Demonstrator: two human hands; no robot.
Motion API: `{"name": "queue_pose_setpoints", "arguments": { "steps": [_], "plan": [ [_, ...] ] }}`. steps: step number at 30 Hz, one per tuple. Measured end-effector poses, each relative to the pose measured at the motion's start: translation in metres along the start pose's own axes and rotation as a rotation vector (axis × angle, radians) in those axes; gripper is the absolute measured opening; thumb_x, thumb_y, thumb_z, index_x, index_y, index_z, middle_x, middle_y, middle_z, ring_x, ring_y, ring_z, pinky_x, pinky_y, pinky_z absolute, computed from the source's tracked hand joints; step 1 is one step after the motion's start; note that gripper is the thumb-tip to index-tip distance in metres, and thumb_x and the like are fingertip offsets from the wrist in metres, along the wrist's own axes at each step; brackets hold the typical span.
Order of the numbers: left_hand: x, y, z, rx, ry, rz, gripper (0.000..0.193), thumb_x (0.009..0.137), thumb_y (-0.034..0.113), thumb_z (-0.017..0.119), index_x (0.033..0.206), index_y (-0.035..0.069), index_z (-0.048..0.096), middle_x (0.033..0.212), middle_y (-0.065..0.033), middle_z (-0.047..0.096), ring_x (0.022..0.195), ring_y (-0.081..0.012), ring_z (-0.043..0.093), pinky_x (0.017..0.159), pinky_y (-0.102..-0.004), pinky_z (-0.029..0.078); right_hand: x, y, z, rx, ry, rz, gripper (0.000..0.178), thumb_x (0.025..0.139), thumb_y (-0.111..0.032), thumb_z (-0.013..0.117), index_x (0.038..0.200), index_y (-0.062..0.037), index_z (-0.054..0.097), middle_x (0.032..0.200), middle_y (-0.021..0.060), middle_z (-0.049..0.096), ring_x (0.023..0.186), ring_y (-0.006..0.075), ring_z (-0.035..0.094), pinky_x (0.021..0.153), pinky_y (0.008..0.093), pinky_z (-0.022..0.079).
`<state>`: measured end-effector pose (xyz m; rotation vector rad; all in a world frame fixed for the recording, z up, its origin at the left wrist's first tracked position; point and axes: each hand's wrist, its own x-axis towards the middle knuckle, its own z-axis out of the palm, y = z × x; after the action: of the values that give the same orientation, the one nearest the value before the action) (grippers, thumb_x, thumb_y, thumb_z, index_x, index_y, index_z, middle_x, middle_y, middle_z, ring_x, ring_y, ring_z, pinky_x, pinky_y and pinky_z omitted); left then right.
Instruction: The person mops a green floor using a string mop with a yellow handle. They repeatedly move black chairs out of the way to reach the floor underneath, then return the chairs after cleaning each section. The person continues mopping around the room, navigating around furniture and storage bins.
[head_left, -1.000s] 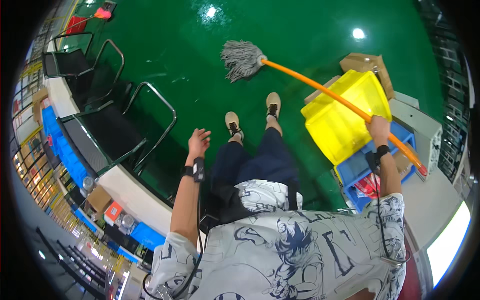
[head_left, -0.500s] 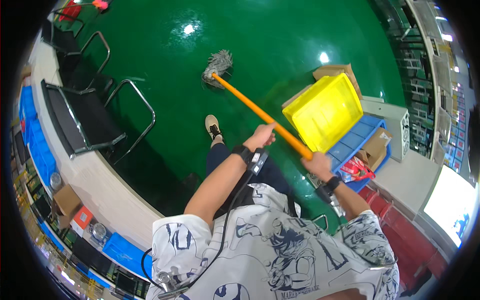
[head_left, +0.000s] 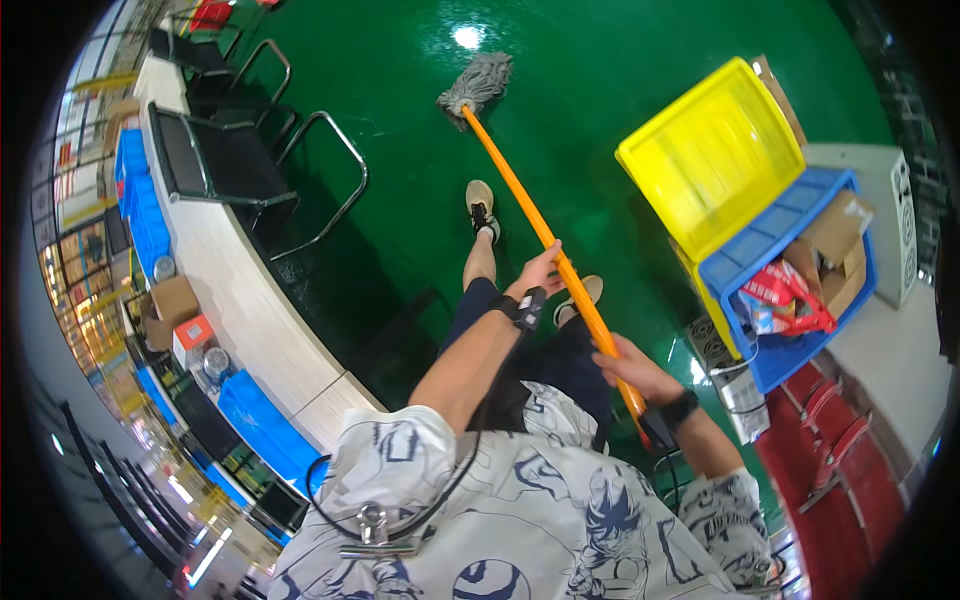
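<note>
A mop with an orange handle slants across the middle of the view. Its grey string head rests on the green floor at the far side. My left hand is closed round the handle about halfway along. Nearer my body, my right hand grips the same handle towards its end, which shows past the hand. A strap with a small device sits on each wrist.
At right stand a yellow bin and a blue bin holding cardboard and a red bag, with red chairs nearer. A black chair and a long curved desk line the left. My feet are on the floor near the handle.
The view has shifted, so desk and bins sit further right. The mop's handle has turned steeper, and my right hand is closer to my body. Both hands still hold the handle.
</note>
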<state>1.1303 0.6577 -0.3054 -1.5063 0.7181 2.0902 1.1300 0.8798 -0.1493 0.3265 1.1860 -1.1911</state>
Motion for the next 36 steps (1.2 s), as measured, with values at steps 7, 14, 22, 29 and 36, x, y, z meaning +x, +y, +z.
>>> {"name": "queue_pose_setpoints", "arguments": {
  "steps": [7, 14, 22, 29, 36],
  "plan": [
    [0.057, -0.153, 0.066, -0.191, 0.108, -0.023, 0.032, 0.097, 0.037, 0.051, 0.091, 0.006, 0.048, 0.068, -0.0046, 0.050, 0.049, -0.0181, 0.053, 0.044, -0.0363, 0.050, -0.195, 0.079, 0.002, 0.153, 0.250, 0.578, 0.029, 0.094, -0.027, 0.060, 0.111, -0.0058, 0.052, 0.069, -0.0005, 0.051, 0.052, 0.0087, 0.052, 0.046, 0.0227, 0.042],
    [0.068, -0.126, 0.048, -0.086, 0.023, -0.025, 0.040, 0.094, 0.040, 0.055, 0.076, 0.005, 0.049, 0.056, -0.0056, 0.049, 0.042, -0.0212, 0.052, 0.039, -0.0387, 0.048, -0.164, 0.050, 0.056, -0.317, 0.527, 0.493, 0.038, 0.094, -0.037, 0.059, 0.087, 0.0009, 0.056, 0.058, 0.0012, 0.051, 0.047, 0.0093, 0.050, 0.042, 0.0280, 0.038],
    [0.113, 0.121, -0.052, 0.191, 0.217, 0.496, 0.030, 0.089, 0.019, 0.059, 0.066, 0.001, 0.053, 0.054, -0.0073, 0.053, 0.042, -0.0192, 0.053, 0.040, -0.0343, 0.046, 0.034, -0.088, 0.118, -0.423, 0.264, 0.463, 0.041, 0.096, -0.038, 0.053, 0.083, 0.0006, 0.053, 0.051, 0.0008, 0.045, 0.037, 0.0115, 0.044, 0.034, 0.0303, 0.034],
    [0.143, 0.214, -0.174, 0.111, 0.446, 0.511, 0.027, 0.087, 0.016, 0.062, 0.067, -0.001, 0.055, 0.056, -0.0079, 0.057, 0.041, -0.0160, 0.052, 0.038, -0.0328, 0.045, 0.142, -0.063, 0.180, -0.545, 0.215, -0.251, 0.037, 0.095, -0.036, 0.057, 0.086, -0.0006, 0.048, 0.052, 0.0020, 0.046, 0.036, 0.0121, 0.044, 0.034, 0.0287, 0.032],
    [0.146, 0.058, -0.127, 0.222, 0.508, 0.539, 0.030, 0.089, 0.020, 0.058, 0.067, 0.000, 0.051, 0.053, -0.0084, 0.054, 0.041, -0.0203, 0.055, 0.038, -0.0343, 0.046, 0.040, 0.029, 0.093, -0.635, 0.410, 0.038, 0.046, 0.095, -0.044, 0.052, 0.091, 0.0018, 0.055, 0.067, 0.0144, 0.057, 0.059, 0.0277, 0.058, 0.055, 0.0382, 0.044]
  ]
}}
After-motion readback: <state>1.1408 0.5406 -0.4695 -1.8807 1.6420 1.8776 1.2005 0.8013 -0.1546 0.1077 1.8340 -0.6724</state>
